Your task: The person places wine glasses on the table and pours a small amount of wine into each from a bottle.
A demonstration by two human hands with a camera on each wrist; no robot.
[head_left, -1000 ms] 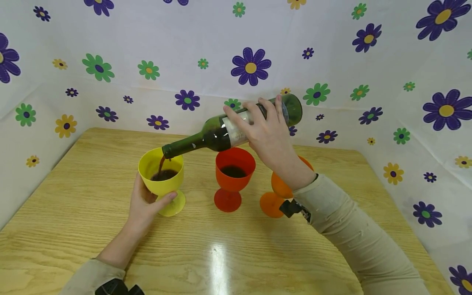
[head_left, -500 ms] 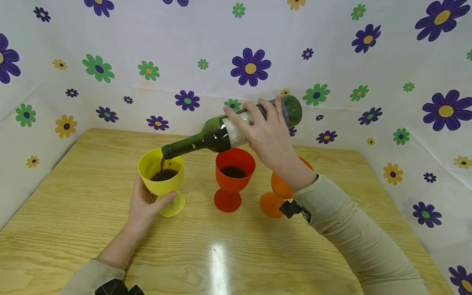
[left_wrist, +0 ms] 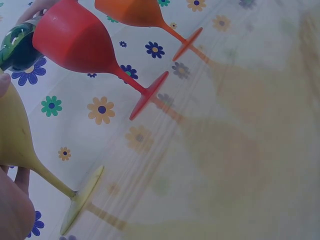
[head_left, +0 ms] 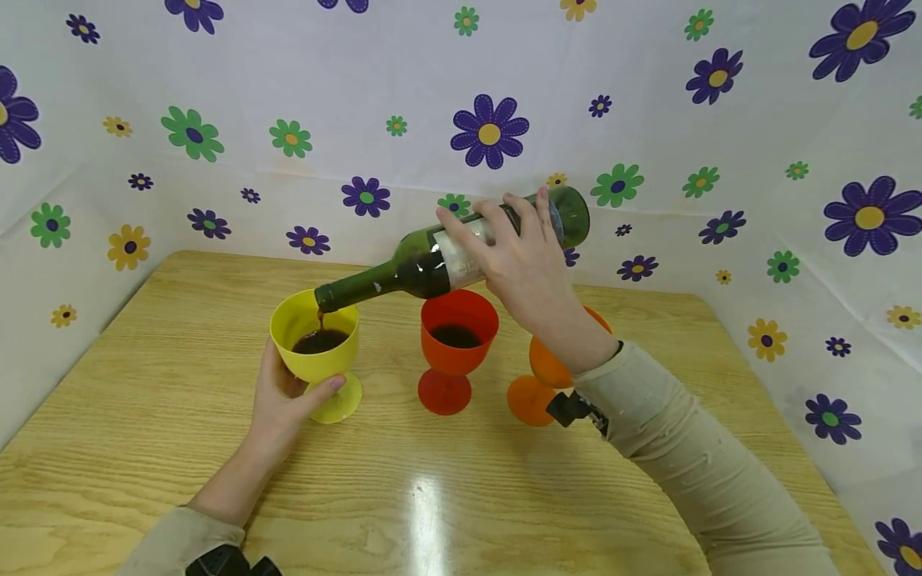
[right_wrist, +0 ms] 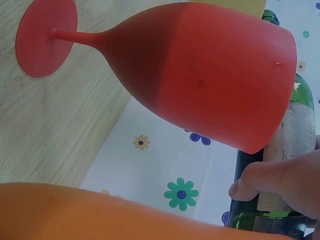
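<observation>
My right hand (head_left: pixel 522 260) grips a green glass wine bottle (head_left: pixel 418 260) by its labelled body, tilted with the neck low toward the left. The bottle's mouth hangs over the rim of a yellow goblet (head_left: pixel 314 364), and a thin dark red stream runs down into it. Dark liquid (head_left: pixel 320 341) pools in the goblet's bowl. My left hand (head_left: pixel 281 400) holds that yellow goblet around the lower bowl and stem, thumb in front; its foot is on the table. In the right wrist view the thumb (right_wrist: pixel 272 182) lies across the bottle.
A red goblet (head_left: pixel 458 344) with dark liquid inside stands mid-table, below the bottle. Right of it an orange goblet (head_left: pixel 531 400) is partly hidden by my right wrist. The wooden table (head_left: pixel 360 496) meets flower-printed cloth (head_left: pixel 403 72) behind and at both sides.
The pouring stream has become thinner, and the dark liquid in the yellow goblet has risen slightly. Both hands and the bottle have stayed nearly still.
</observation>
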